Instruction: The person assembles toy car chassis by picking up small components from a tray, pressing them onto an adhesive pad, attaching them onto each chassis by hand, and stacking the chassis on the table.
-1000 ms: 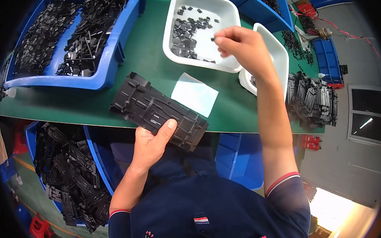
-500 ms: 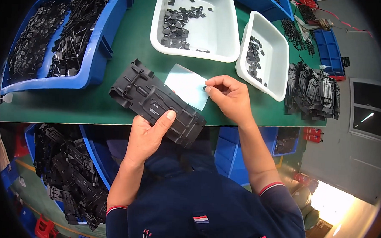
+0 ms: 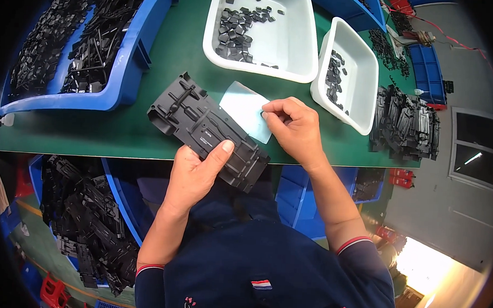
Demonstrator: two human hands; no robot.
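My left hand (image 3: 199,171) grips the near right part of a long black moulded plastic chassis plate (image 3: 204,124), thumb on top, the fingers hidden beneath. The plate is tilted across the front of the bench, its far end pointing up and left. Just right of it, my right hand (image 3: 294,126) pinches a tiny dark piece (image 3: 263,114) between thumb and forefinger; its kind is too small to make out. Under those fingertips lies a pale, shiny sheet (image 3: 242,107). The pinched piece is apart from the plate.
Two white tubs (image 3: 299,71) (image 3: 363,123) holding small black pieces stand at the back. A blue bin (image 3: 114,87) of black parts is at left. Stacked black plates (image 3: 407,125) sit at right on the green bench (image 3: 66,135). Below left, another blue bin (image 3: 124,198) holds more plates.
The view has shifted slightly. The plate has turned a little, its far end swinging clockwise. My right hand keeps its pinch beside the sheet, fingers slightly more curled.
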